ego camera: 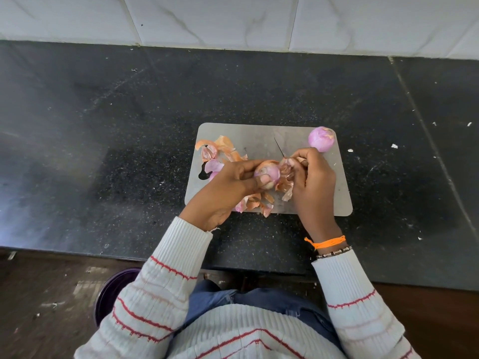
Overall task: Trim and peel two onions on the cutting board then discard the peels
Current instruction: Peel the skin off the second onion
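A black speckled stone counter runs from the white tiled wall at the back to its front edge, with a seam crossing it toward the right end. A grey cutting board lies flat on it near the front edge, right of centre, its long sides parallel to that edge. Small white scraps lie scattered on the bare stone right of the board, toward the right end.

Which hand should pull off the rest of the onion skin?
Probably the right hand. It already pinches the loose skin and holds the knife, while the left hand grips the onion steady over the cutting board.
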`<state>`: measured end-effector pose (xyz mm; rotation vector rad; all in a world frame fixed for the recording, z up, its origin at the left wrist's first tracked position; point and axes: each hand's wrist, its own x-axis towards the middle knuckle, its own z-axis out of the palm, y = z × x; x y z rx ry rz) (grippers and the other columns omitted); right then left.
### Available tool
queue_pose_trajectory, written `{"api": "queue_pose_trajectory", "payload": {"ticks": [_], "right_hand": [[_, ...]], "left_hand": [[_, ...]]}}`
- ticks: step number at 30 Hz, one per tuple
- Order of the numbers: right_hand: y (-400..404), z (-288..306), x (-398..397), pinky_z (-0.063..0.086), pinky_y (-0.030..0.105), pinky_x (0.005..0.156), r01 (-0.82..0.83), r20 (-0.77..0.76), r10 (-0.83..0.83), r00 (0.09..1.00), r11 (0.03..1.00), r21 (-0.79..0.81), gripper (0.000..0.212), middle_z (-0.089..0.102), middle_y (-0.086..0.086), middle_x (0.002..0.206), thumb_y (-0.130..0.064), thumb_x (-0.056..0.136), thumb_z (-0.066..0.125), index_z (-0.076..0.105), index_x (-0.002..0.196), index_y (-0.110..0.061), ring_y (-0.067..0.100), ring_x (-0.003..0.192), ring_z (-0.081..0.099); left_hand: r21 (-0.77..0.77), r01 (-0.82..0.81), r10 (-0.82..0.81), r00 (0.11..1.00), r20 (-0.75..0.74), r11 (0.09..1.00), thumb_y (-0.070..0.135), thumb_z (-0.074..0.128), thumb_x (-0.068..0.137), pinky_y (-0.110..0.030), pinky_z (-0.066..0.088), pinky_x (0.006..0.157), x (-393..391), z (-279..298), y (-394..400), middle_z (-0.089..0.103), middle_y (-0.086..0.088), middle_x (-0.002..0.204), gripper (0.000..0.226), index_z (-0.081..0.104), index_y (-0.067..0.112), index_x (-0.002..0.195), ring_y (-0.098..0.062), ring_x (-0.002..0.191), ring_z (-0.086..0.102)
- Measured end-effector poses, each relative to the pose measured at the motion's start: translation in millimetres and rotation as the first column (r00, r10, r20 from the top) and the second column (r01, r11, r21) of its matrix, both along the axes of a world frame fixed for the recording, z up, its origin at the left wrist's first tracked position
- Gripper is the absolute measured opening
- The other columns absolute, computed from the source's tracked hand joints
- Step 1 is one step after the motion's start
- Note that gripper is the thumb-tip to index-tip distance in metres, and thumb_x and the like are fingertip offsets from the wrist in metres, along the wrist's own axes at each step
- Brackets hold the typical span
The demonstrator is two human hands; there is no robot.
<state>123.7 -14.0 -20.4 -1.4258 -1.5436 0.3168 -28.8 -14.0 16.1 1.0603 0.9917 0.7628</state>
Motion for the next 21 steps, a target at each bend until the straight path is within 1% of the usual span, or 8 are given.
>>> {"api": "queue_pose_trajectory", "payload": {"ticks": [2, 4, 7, 9, 12, 15, 19, 21], "right_hand": [[-1.7, 3.7, -0.7, 0.044, 0.011, 0.068, -0.041, -0.116, 0.034, 0.993, 0.997, -0.059, 0.007, 0.061, -0.006, 0.08, -0.003, 0.091, 0.054, 0.06, 0.09, -0.007, 0.007, 0.077, 0.058], [-3.9, 8.3, -4.0, 0.047, 0.011, 0.075, -0.102, -0.222, 0.077, 0.972, 0.989, -0.105, 0.014, 0.063, -0.014, 0.087, -0.003, 0.091, 0.054, 0.063, 0.096, -0.012, 0.004, 0.085, 0.062], [-5.3, 11.8, -4.2, 0.047, 0.013, 0.082, -0.215, -0.294, 0.167, 0.941, 0.966, -0.141, 0.018, 0.066, -0.012, 0.099, -0.009, 0.093, 0.053, 0.066, 0.104, -0.014, 0.0, 0.096, 0.062], [-5.5, 12.5, -2.6, 0.049, 0.017, 0.079, -0.282, -0.289, 0.228, 0.93, 0.946, -0.161, 0.014, 0.068, -0.006, 0.097, -0.014, 0.089, 0.062, 0.068, 0.102, -0.015, 0.003, 0.093, 0.063], [-4.8, 11.0, 0.0, 0.052, 0.022, 0.074, -0.302, -0.302, 0.24, 0.922, 0.937, -0.175, 0.012, 0.068, 0.0, 0.088, -0.01, 0.082, 0.069, 0.071, 0.093, -0.015, 0.008, 0.084, 0.063], [-4.9, 9.2, 3.8, 0.053, 0.028, 0.07, -0.269, -0.343, 0.2, 0.918, 0.948, -0.168, 0.007, 0.069, 0.004, 0.081, -0.008, 0.084, 0.067, 0.07, 0.084, -0.015, 0.015, 0.078, 0.064], [-5.0, 7.5, 4.3, 0.048, 0.02, 0.066, -0.204, -0.214, 0.188, 0.959, 0.977, -0.059, 0.006, 0.064, 0.002, 0.075, -0.008, 0.085, 0.064, 0.066, 0.08, -0.011, 0.011, 0.072, 0.059], [-3.9, 5.7, 3.8, 0.046, 0.018, 0.066, -0.195, -0.124, 0.188, 0.974, 0.98, -0.046, 0.005, 0.06, 0.001, 0.078, -0.007, 0.086, 0.06, 0.064, 0.082, -0.006, 0.009, 0.073, 0.055]], "left_hand": [[-0.05, -0.043, 0.045, 0.998, 0.037, 0.998, -0.004, 0.049, 0.09, -0.023, 0.054, 0.081, -0.8, 1.2, 0.5, 0.067, -0.005, 0.102, 0.04, 0.049, 0.006, 0.129, -0.012, 0.087, 0.066], [-0.079, -0.078, 0.081, 0.996, 0.026, 0.994, -0.006, 0.049, 0.089, -0.023, 0.051, 0.085, -0.9, 1.2, 0.8, 0.066, -0.005, 0.102, 0.054, 0.035, 0.007, 0.14, -0.009, 0.084, 0.066], [-0.1, -0.084, 0.087, 0.996, 0.025, 0.991, -0.006, 0.051, 0.089, -0.024, 0.05, 0.089, -0.1, -0.9, -0.7, 0.069, -0.002, 0.095, 0.068, 0.02, 0.013, 0.147, -0.008, 0.081, 0.068], [-0.123, -0.106, 0.113, 0.992, 0.052, 0.987, -0.006, 0.054, 0.086, -0.026, 0.051, 0.089, 0.3, -2.6, -0.5, 0.07, 0.0, 0.097, 0.072, 0.02, 0.013, 0.146, -0.01, 0.083, 0.068], [-0.142, -0.13, 0.133, 0.991, 0.011, 0.981, -0.002, 0.063, 0.081, -0.03, 0.052, 0.09, -1.3, -4.0, 0.7, 0.07, -0.007, 0.103, 0.06, 0.039, 0.005, 0.135, -0.018, 0.092, 0.067], [-0.185, -0.143, 0.149, 0.989, 0.02, 0.972, 0.005, 0.068, 0.077, -0.03, 0.056, 0.078, -0.8, -3.6, -1.0, 0.072, -0.011, 0.096, 0.04, 0.056, -0.002, 0.115, -0.02, 0.088, 0.069], [-0.228, -0.166, 0.185, 0.98, 0.067, 0.959, 0.005, 0.063, 0.082, -0.018, 0.056, 0.071, 2.9, -6.8, -1.5, 0.072, -0.003, 0.073, 0.006, 0.065, 0.004, 0.088, -0.009, 0.068, 0.068], [-0.258, -0.171, 0.196, 0.978, 0.074, 0.951, 0.007, 0.063, 0.083, -0.016, 0.055, 0.07, 4.5, -8.3, -1.9, 0.071, -0.003, 0.073, 0.005, 0.066, 0.005, 0.085, -0.008, 0.065, 0.067]]}}
